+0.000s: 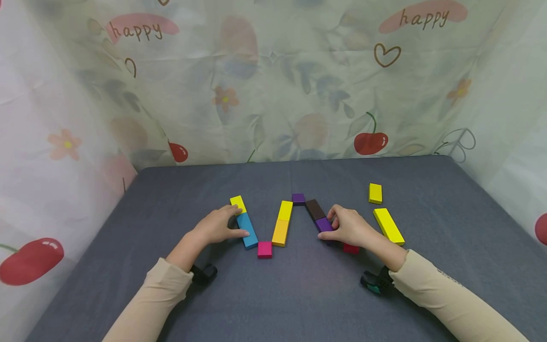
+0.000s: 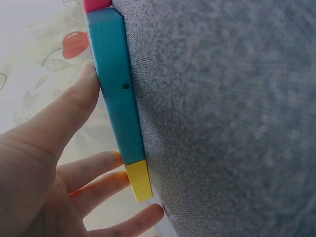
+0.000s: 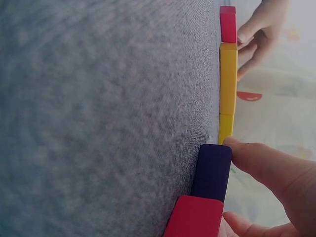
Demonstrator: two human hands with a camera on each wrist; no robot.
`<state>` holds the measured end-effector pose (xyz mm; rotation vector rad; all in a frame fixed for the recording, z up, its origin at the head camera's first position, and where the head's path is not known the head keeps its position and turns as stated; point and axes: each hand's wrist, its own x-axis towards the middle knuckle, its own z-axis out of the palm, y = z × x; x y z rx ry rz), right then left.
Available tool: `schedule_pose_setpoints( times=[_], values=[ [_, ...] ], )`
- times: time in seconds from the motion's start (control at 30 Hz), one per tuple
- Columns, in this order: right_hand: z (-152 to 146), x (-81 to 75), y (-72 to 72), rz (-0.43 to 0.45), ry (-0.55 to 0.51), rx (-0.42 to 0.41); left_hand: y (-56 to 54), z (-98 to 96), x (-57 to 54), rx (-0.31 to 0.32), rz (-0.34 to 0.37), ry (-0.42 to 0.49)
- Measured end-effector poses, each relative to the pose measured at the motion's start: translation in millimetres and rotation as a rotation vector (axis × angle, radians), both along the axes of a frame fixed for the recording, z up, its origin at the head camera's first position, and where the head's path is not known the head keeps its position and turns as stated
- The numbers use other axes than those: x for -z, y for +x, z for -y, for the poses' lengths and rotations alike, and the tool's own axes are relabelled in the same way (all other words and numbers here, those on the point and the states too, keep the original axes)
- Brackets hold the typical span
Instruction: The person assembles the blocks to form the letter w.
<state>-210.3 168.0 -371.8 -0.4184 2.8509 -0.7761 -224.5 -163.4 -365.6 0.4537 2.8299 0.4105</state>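
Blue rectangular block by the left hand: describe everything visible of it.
The blue rectangular block, smooth, painted-looking, perhaps wooden, has a dark spot on one side. It lies flat, angled, on the grey cloth, its far end against a short yellow block, its near end apparently touching a square pink block. The left hand touches it with its thumb.

Blue block; cherry-print backdrop

The person's bare right hand is partly hiding a red rectangular block; the head view is cutting off the grey, cloth-covered worktop's near edge.
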Motion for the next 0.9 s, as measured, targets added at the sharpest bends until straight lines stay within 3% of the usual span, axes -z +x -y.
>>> schedule_pose_setpoints(
  times=[0.47,0.9],
  values=[
    [-8.2,-5.6,-2.4,0.032,-0.037,-0.019,0.8,-0.5,-0.6,-0.003,0.003,0.000],
    [-50.1,-15.0,-1.4,0.037,-0.111,-0.190,0.8,-0.2,-0.9,-0.006,0.003,-0.004]
  ],
)
